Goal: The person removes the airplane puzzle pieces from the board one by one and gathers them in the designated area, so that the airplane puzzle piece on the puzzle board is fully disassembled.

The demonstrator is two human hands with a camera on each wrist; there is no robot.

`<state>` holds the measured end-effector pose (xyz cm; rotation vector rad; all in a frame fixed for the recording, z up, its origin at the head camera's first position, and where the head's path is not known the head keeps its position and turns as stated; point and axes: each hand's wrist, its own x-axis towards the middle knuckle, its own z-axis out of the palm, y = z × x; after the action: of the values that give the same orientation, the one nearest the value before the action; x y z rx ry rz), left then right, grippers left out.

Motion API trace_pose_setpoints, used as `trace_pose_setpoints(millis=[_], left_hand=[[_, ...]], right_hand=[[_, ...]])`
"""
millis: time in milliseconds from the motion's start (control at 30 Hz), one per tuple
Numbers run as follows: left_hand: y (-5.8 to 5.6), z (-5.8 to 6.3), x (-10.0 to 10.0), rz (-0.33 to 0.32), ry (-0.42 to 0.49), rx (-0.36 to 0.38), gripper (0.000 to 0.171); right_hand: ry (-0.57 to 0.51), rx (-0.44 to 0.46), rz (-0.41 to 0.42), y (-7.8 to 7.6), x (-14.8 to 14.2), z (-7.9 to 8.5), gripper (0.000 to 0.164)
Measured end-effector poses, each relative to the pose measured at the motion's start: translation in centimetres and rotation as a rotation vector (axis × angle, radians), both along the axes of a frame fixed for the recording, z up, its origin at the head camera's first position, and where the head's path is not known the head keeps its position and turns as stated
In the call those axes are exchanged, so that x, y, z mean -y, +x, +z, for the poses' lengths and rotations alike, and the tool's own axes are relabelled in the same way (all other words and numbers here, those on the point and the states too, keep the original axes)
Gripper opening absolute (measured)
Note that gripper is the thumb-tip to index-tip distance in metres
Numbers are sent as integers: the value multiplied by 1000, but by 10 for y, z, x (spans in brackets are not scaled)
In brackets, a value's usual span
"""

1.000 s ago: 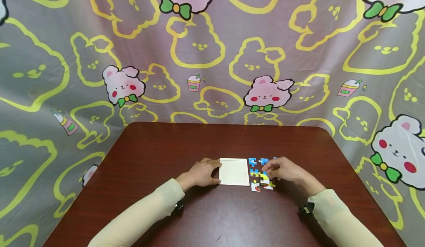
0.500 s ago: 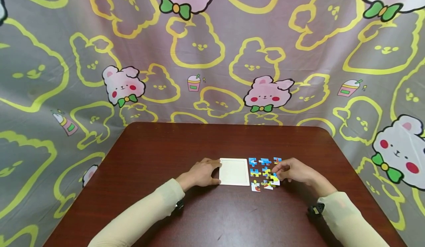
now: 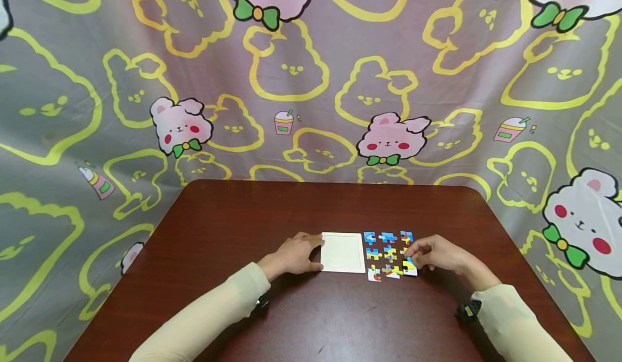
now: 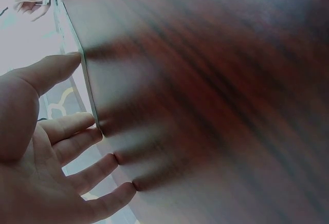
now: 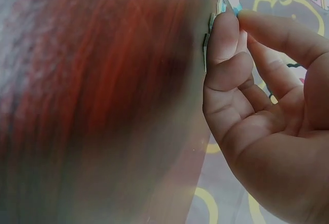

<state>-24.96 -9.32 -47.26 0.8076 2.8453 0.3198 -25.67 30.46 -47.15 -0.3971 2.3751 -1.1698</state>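
Observation:
A white square puzzle tray (image 3: 342,252) lies flat on the table with nothing in it. Spread thumb and fingertips of my left hand (image 3: 295,253) touch its left edge; in the left wrist view the fingers of the left hand (image 4: 67,147) are fairly straight along the tray's rim (image 4: 86,82). To the tray's right, several jigsaw pieces (image 3: 387,237) lie in loose rows. My right hand (image 3: 437,255) pinches a yellow, blue and white jigsaw piece (image 3: 410,268) at the lower right of them. In the right wrist view, the right hand (image 5: 252,90) has thumb and index together, mostly hiding that piece.
The dark brown wooden table (image 3: 272,205) reaches back to a grey curtain (image 3: 311,38) with cartoon rabbits. A red and blue piece (image 3: 406,236) lies just beyond the right fingers. Dark wrist cameras (image 3: 468,309) sit at both cuffs.
My right hand has moved right with the yellow, blue and white jigsaw piece, from over the middle pieces to the right end of the lower row, uncovering pieces. My left hand has stayed put.

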Motion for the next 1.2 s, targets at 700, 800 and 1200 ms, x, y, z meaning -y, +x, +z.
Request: trace_pose_setpoints(millis=[700, 800, 1200], left_hand=[[-1, 0, 0, -7, 8, -7, 65], [-1, 1, 1, -6, 5, -6, 65], [-3, 1, 5, -10, 35, -6, 57]], right_hand=[[7, -2, -2, 1, -4, -3, 22], [-3, 0, -6, 2, -3, -3, 22], [6, 2, -8, 1, 0, 2, 19]])
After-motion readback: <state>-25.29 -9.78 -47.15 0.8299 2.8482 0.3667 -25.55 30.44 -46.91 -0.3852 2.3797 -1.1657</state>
